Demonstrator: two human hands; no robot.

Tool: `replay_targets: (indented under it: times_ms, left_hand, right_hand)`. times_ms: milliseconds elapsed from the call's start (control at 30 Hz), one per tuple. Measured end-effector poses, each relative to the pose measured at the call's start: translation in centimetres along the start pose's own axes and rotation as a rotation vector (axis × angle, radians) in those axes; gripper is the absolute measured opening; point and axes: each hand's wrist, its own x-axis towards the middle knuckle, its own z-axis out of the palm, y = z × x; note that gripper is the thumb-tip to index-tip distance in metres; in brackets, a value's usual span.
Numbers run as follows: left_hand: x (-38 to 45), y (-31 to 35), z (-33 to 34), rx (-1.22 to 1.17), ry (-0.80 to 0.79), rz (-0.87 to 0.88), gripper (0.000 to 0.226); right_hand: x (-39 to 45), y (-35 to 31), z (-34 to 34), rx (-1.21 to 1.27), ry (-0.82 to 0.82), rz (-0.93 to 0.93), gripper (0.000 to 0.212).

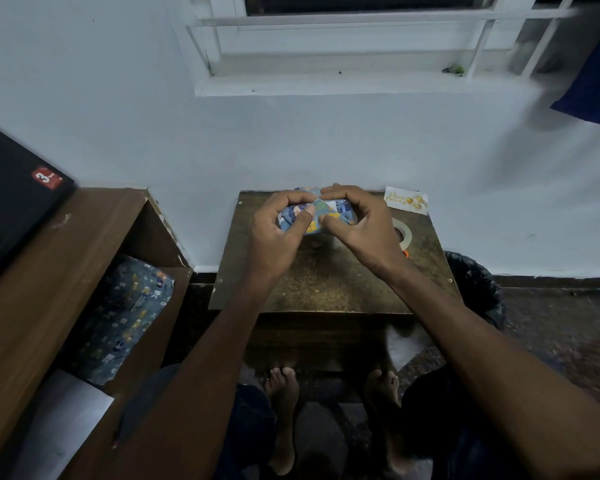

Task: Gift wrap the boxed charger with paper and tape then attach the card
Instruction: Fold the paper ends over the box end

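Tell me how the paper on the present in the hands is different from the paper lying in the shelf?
The wrapped box wears bright, light blue paper, folded tight, and both hands hold it over the small table. The spare wrapping paper looks darker grey-blue, lies loose and crumpled in the wooden shelf, and nobody touches it. Both carry little cartoon pictures.

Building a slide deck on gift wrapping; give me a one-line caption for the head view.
Both hands, left hand and right hand, fold paper around the wrapped box; card and tape roll wait nearby.
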Motion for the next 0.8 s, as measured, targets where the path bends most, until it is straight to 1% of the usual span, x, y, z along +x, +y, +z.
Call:
replay_targets:
  times_ms: [100,200,267,367,433,533,600,633,733,800]
  left_hand:
    - [0.4,-0.3,-0.6,0.013,-0.035,0.039,0.018]
    - [0.7,-0.9,-0.7,0.032,0.012,0.113,0.012]
    - [0.8,-1.3,-0.6,0.035,0.039,0.119,0.009]
    - [0.9,-1.6,-0.5,0.012,0.077,0.095,0.015]
    - [0.9,-1.6,-0.6,-0.002,0.074,0.091,0.018]
    - [0.7,-1.2,-0.7,0.029,0.034,0.09,0.012]
    - [0.6,-1.0,-0.7,0.055,0.021,0.129,0.006]
    - [0.6,-0.8,-0.7,0.062,0.014,0.153,0.007]
    - [0.5,-0.1,-1.0,0.048,-0.018,0.185,0.025]
    - [0.6,0.1,-1.1,0.104,-0.034,0.247,0.025]
  right_hand:
    - [0.1,-0.2,-0.2,0.019,-0.053,0.027,0.034]
    - [0.2,-0.5,-0.4,0.073,-0.066,-0.002,0.034]
    - [0.3,-0.4,-0.3,0.109,-0.048,-0.013,0.026]
    - [0.3,-0.1,-0.2,0.131,-0.007,-0.021,0.012]
    - [0.4,-0.2,-0.1,0.122,-0.001,-0.003,0.006]
    - [0.3,-0.5,0.0,0.135,0.034,0.048,0.02]
    - [0.3,-0.7,0.0,0.171,0.051,0.091,0.022]
    - [0.2,-0.8,0.0,0.196,0.061,0.118,0.023]
    - [0.1,-1.1,0.0,0.238,0.098,0.174,0.023]
    - [0.0,-1.2,0.0,0.254,0.114,0.191,0.022]
